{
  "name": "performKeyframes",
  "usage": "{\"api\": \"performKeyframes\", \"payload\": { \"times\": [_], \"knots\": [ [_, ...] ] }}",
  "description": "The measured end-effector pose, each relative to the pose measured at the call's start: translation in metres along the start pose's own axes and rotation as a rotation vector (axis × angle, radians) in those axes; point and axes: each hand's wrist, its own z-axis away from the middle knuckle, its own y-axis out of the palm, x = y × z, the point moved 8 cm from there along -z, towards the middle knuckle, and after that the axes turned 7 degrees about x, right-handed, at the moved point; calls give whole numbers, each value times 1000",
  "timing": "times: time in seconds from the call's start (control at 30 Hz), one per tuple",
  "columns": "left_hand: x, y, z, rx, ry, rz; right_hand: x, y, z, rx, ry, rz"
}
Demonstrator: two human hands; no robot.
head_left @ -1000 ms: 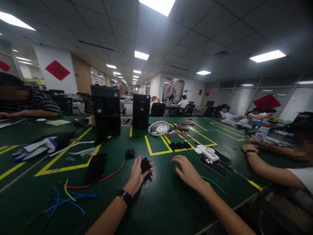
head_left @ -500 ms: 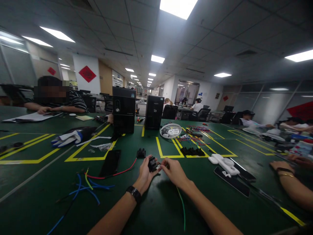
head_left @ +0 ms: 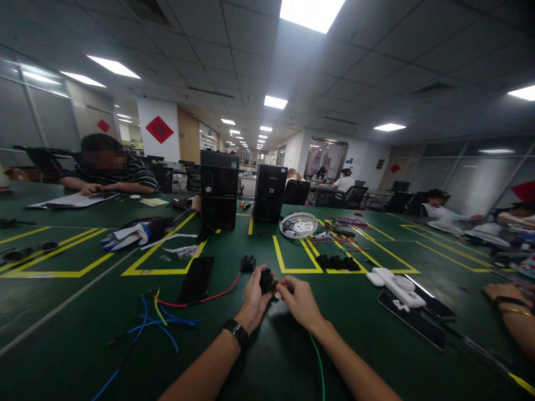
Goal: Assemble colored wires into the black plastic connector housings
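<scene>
My left hand point(head_left: 256, 299), with a watch on its wrist, grips a small black terminal block point(head_left: 266, 280). Close against it, my right hand point(head_left: 299, 301) pinches a green wire point(head_left: 318, 356) at the block's right side. That wire runs out from beneath my right wrist toward the near edge of the view, and its upper end is hidden by the fingers. Just beyond my left hand sits another black terminal block point(head_left: 248, 263), from which a red wire point(head_left: 219, 295) curves left. Blue wires point(head_left: 146, 323) and a short yellow-green wire point(head_left: 157, 305) lie left of my forearm.
A black phone point(head_left: 198, 278) lies left of my hands. Two black computer cases point(head_left: 218, 192) stand beyond, beside a white basket point(head_left: 297, 224). Black blocks point(head_left: 340, 263), loose wires point(head_left: 340, 239) and a white charger point(head_left: 397, 287) are to the right. A person's forearm point(head_left: 516, 314) rests far right.
The view has swung slightly left, so everything sits further right in it. The terminal block in my left hand has turned a little. Both hands stay together at it.
</scene>
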Motion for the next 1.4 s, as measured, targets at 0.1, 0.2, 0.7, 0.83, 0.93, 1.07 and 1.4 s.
{"api": "performKeyframes", "payload": {
  "times": [0.1, 0.2, 0.7, 0.83, 0.93, 1.07, 1.4],
  "knots": [
    [-2, 2, 2, 7, 1, 3, -7, -3, -3, -8, 92, -215],
    [-3, 3, 3, 29, 7, -7, -7, -24, -6, -14, 158, -436],
    [-12, 11, 7, 99, 87, 9, 6, -11, 4, 6, 121, -276],
    [-13, 17, 9, 152, 93, 30, -5, 8, 5, 42, 192, -376],
    [-12, 21, 12, 174, 87, 44, -16, 14, 5, 58, 261, -475],
    [-12, 27, 16, 205, 60, 84, -21, 19, 6, 66, 283, -558],
    [-8, 36, 19, 248, 50, 147, -19, 30, 14, 120, 372, -699]
  ]
}}
